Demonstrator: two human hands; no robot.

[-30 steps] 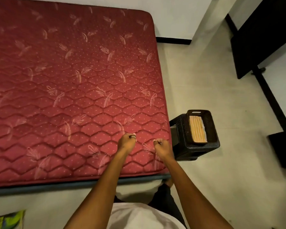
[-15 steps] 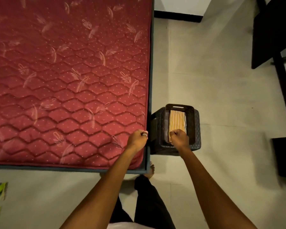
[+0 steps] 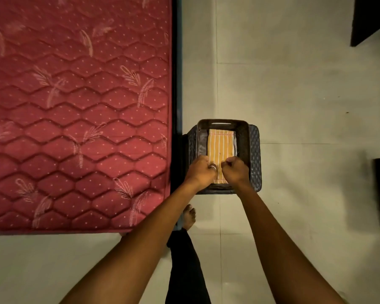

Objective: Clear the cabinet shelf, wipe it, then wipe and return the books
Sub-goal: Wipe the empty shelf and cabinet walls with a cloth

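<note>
The left hand [image 3: 201, 170] and the right hand [image 3: 236, 170] are positioned side by side over the near end of a dark woven basket [image 3: 253, 154]. The basket stands on the tiled floor [image 3: 294, 106], just beside the right edge of the bed [image 3: 177, 84]. Both hands are curled into fists. Whether either grip is clamped on anything cannot be told, because the fingertips are hidden beneath the knuckles. A ring [image 3: 213, 168] is visible on the left hand.

A folded orange cloth with pale stripes [image 3: 221, 144] lies flat inside the basket. Its far end reaches close to the far wall of the basket; its near end is covered by the two hands, with only a narrow strip visible between them. The basket's near rim is partly hidden behind the wrists.

A red quilted mattress [image 3: 75, 117] covers the bed and is cut off at the left and top edges. One bare foot [image 3: 189, 217] shows at the near right corner of the bed. Dark furniture [image 3: 369, 18] is cut off at the right edge. No books or cabinet shelf are in view.
</note>
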